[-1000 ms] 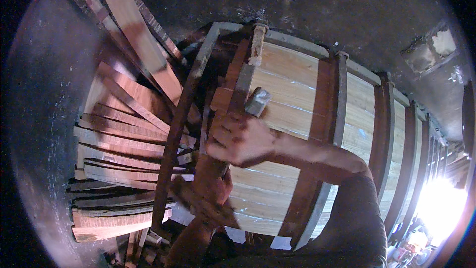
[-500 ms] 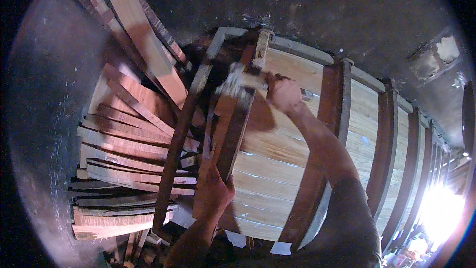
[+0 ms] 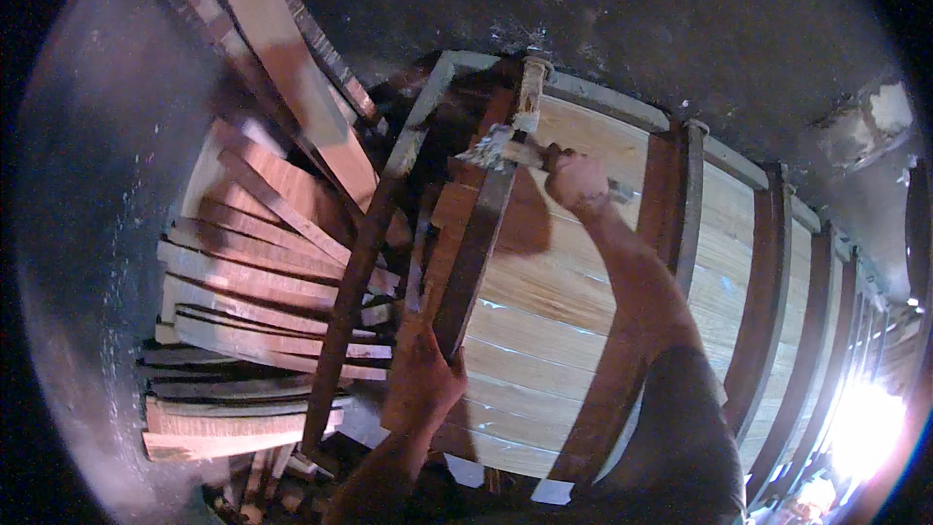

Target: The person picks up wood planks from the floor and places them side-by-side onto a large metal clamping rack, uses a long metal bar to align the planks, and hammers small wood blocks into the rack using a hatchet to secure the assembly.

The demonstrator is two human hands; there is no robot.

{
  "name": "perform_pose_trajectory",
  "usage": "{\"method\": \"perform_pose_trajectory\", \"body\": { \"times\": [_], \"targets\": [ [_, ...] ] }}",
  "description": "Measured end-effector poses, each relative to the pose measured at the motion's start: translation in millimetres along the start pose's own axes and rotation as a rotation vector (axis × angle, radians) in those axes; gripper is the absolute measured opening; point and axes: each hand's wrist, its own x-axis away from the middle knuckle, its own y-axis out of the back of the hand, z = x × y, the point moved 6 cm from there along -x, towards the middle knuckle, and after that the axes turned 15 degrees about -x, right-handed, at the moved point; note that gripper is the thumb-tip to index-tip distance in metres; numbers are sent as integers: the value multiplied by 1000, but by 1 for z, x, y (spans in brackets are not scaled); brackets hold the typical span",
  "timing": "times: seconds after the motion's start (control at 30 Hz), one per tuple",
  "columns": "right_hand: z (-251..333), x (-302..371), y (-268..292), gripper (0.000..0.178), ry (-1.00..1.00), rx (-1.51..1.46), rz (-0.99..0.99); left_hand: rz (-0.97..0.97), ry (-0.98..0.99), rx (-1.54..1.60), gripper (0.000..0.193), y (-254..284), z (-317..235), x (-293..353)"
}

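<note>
My right hand is closed round the handle of a short tool whose broad, mottled pale head is blurred, so its kind is unclear. That head lies over the upper part of a dark wooden beam, and the handle's end sticks out behind my fist. Lower down, my left hand grips the same beam, thumb on its right side. A reddish board face runs along the beam's left. Pale planks lie side by side just right of it.
Cut curved wood pieces are stacked at the left. Long boards lean at the upper left. A dark upright bar stands between stack and beam. More ribs cross the planking to the right, towards a bright light.
My right hand and the tool have shifted slightly to the right, with the tool's head now less blurred. My left hand keeps its grip on the beam. The whole view has shifted a little.
</note>
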Motion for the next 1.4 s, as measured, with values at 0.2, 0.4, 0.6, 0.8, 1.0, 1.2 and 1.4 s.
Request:
{"method": "perform_pose_trajectory", "body": {
  "times": [0.2,0.4,0.6,0.8,1.0,1.2,1.4],
  "targets": [
    [137,98,95,18,928,-280,-316,-57,-28,-84,74,-9,14,5],
    [19,30,41,15,667,-265,-113,-337,-122,-140,74,13,3,2],
    [-13,19,-50,18,-76,-453,-193,33,7,42,79,17,3,1],
    [6,62,10,13,-453,-1907,-376,-229,-41,-49,84,-11,18,10],
    [18,16,-50,15,-660,-2196,-298,-262,-135,-36,85,3,1,4],
    [31,28,-23,17,-729,-1947,-173,-253,-91,-51,85,5,5,5],
    [70,58,62,30,72,-469,-256,-123,-46,-102,85,-23,17,2]
  ]
}}
